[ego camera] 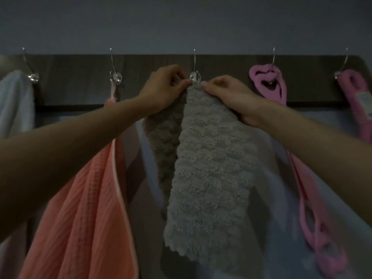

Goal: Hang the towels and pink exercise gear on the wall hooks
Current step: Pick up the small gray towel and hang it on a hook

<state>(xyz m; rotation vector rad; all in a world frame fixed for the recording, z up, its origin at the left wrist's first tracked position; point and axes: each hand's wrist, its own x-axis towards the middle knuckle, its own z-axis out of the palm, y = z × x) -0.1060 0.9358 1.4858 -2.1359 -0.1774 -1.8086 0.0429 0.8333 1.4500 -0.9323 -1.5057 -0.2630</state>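
A fluffy grey towel hangs down from the middle metal hook of a dark wooden rail. My left hand pinches the towel's top edge just left of that hook. My right hand pinches the same edge just right of it. A salmon-pink towel hangs from the second hook. A white towel hangs at the far left hook. Pink exercise gear with loop handles hangs on the fourth hook, and another pink piece on the fifth.
The grey wall rises above the rail. A long pink strap dangles down at the right, ending in loops near the lower right. The light is dim.
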